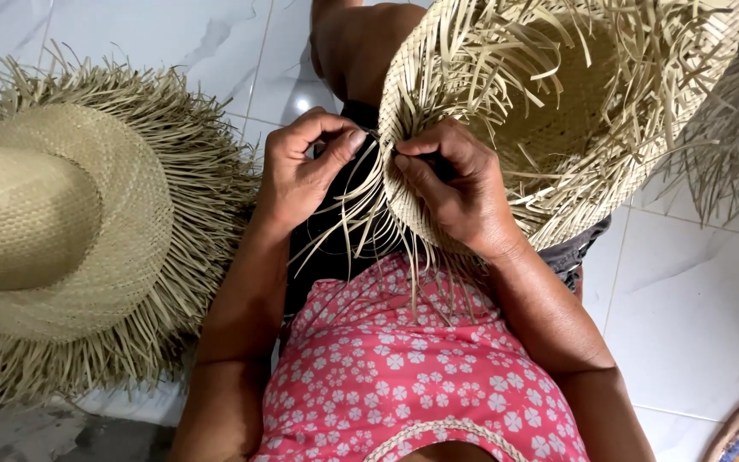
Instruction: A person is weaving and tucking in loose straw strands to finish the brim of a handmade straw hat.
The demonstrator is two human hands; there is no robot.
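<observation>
Between both hands, straw hat (pixel 558 111) (opening upward)

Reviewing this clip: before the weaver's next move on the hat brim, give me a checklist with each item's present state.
1. Left hand pinching loose straw strands at the brim edge: ok.
2. Right hand gripping the woven brim of the unfinished hat: ok.
3. Hat steadied on the lap, opening facing up: ok.
4. Strands untangled: cannot tell; many cross inside the crown.
5. Stacked hats on the tiled floor kept apart from the working hands: ok.
6. Any tool in the fingers: cannot tell.
</observation>
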